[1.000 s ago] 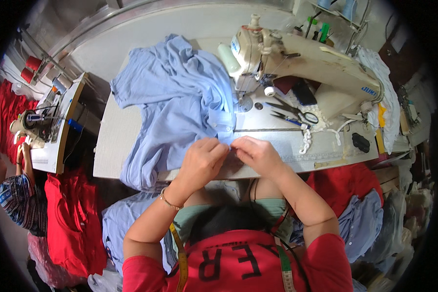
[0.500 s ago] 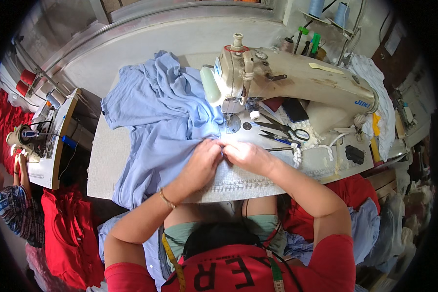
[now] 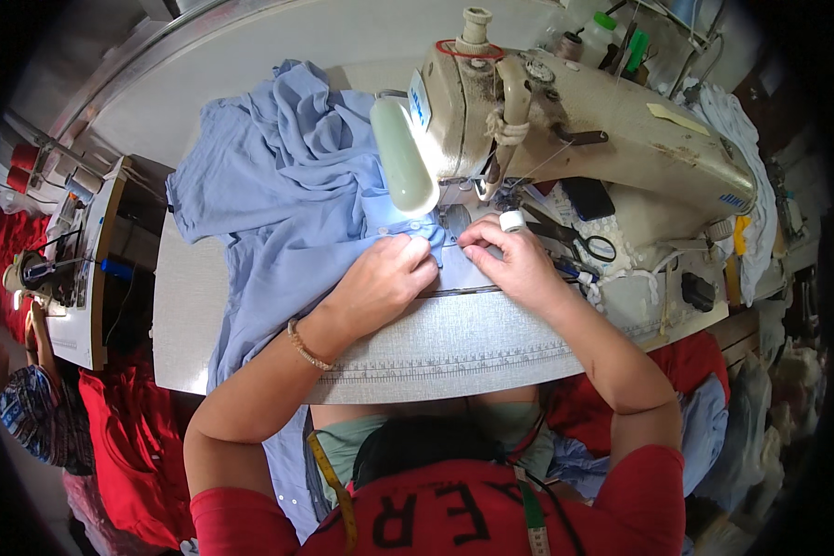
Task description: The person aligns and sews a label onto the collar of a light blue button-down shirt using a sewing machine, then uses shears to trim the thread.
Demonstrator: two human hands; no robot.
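Note:
A light-blue buttoned shirt (image 3: 278, 176) lies bunched on the sewing table (image 3: 454, 334), its buttoned edge reaching the needle area of a beige sewing machine (image 3: 612, 116). My left hand (image 3: 385, 283) is closed on that edge, just below a small button. Close to the needle, my right hand (image 3: 519, 264) pinches thumb and forefinger together beside the edge of the shirt. Whatever sits between those fingertips is too small to make out. A pale-green lamp (image 3: 401, 157) lights the spot and partly hides the needle.
Black-handled scissors (image 3: 599, 247) and a dark phone (image 3: 587, 197) lie under the machine arm. A small black object (image 3: 698, 291) rests toward the table's right end. Red cloth (image 3: 139, 445) hangs at the left, near another person's arm (image 3: 39, 338) at a second machine.
My hands were together on the shirt edge; they are now apart, the right one farther right and up by the needle. The buttoned edge now shows. The whole view has shifted.

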